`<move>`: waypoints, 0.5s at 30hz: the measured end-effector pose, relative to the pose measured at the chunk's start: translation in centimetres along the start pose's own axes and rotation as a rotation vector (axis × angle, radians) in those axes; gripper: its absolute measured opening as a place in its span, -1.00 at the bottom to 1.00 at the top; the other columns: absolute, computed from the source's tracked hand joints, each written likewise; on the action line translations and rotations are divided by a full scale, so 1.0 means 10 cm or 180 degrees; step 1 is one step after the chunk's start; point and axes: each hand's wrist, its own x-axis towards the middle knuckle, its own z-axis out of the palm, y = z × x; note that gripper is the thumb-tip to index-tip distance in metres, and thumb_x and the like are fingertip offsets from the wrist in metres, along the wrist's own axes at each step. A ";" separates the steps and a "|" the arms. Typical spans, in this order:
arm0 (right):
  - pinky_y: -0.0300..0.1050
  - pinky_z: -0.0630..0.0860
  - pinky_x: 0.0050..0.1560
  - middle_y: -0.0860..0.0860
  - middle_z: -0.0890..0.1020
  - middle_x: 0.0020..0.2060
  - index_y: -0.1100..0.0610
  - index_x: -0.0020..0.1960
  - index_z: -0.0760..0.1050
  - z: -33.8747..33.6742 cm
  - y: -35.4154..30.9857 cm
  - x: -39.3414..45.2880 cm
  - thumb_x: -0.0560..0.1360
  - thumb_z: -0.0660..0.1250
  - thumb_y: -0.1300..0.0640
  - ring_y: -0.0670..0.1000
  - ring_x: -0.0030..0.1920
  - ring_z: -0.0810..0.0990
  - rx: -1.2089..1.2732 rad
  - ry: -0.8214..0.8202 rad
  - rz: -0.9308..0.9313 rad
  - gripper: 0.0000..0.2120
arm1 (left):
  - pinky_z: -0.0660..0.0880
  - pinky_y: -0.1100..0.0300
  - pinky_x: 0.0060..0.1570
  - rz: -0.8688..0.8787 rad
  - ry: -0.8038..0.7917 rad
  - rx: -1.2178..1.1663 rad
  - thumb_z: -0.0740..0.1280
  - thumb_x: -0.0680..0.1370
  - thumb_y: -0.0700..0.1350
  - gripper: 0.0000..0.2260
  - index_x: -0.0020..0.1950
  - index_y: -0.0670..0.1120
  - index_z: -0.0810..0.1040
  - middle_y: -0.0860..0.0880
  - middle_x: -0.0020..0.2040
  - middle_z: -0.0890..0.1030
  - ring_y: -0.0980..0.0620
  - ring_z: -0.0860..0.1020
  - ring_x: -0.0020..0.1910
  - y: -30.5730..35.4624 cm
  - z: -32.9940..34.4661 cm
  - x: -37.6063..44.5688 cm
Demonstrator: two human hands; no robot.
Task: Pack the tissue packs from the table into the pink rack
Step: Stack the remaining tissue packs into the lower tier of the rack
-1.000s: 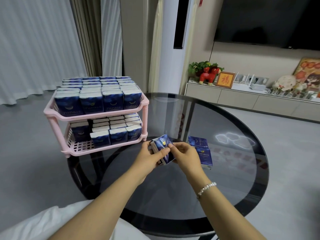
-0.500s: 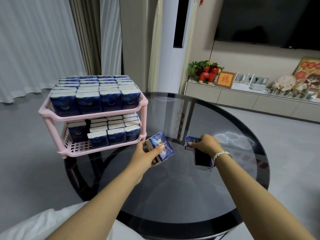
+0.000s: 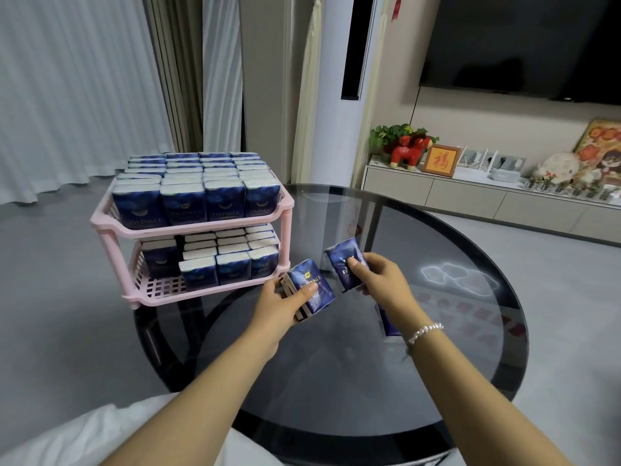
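The left hand [image 3: 279,297] has its grip clenched round a small stack of tissue packs [image 3: 309,289], thumb laid across the top blue face and fingers underneath, which keeps the pile squared so it can go in as one. The right hand [image 3: 379,274] grasps a single tissue pack [image 3: 346,260] between thumb and fingers, tilted and held just beside the stack, apparently so that it can be added to it before the trip to the rack. Both hands hover above the dark round glass tabletop [image 3: 336,381], toward its left edge, close to the pink rack [image 3: 188,230], which stands just beyond that edge; what it rests on cannot be told. One more pack [image 3: 389,322] lies on the glass, partly hidden behind the right wrist. The rack's upper tier looks full, with packs standing upright in tight rows. The lower tier holds rows toward its back and right, while the grid floor shows bare at the front left corner, so that gap seems the likely place for what is now in hand. Judging by how little remains on the glass, the packing is nearly done.
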 end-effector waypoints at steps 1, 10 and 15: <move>-0.37 0.45 -0.33 -0.04 0.64 -0.27 0.14 -0.02 0.58 0.04 -0.02 -0.06 0.54 0.28 0.08 -0.14 -0.33 0.54 0.0250 -0.0081 0.0030 -0.84 | 0.59 -0.01 0.07 0.0003 -0.0050 -0.0045 0.51 0.40 -0.11 -0.49 0.30 -0.09 0.43 -0.07 0.18 0.60 -0.05 0.61 0.11 0.01 0.01 -0.02; -0.14 0.59 0.02 0.03 0.70 -0.09 0.05 0.02 0.59 0.38 -0.05 -0.35 0.55 0.26 0.02 0.00 -0.05 0.67 0.0851 -0.0179 0.0168 -0.83 | 0.59 0.05 0.01 0.0153 -0.0381 -0.0271 0.47 0.39 -0.11 -0.49 0.31 -0.10 0.42 -0.09 0.16 0.62 -0.05 0.62 0.09 0.10 0.02 -0.14; -0.30 0.55 -0.13 -0.01 0.71 -0.10 0.04 0.08 0.60 0.39 -0.09 -0.45 0.56 0.24 0.01 -0.07 -0.08 0.68 0.0767 -0.0276 0.0161 -0.79 | 0.56 0.02 0.11 0.0146 -0.0657 -0.0058 0.48 0.31 0.05 -0.46 0.26 -0.06 0.51 -0.07 0.11 0.67 -0.04 0.63 0.10 0.10 0.05 -0.19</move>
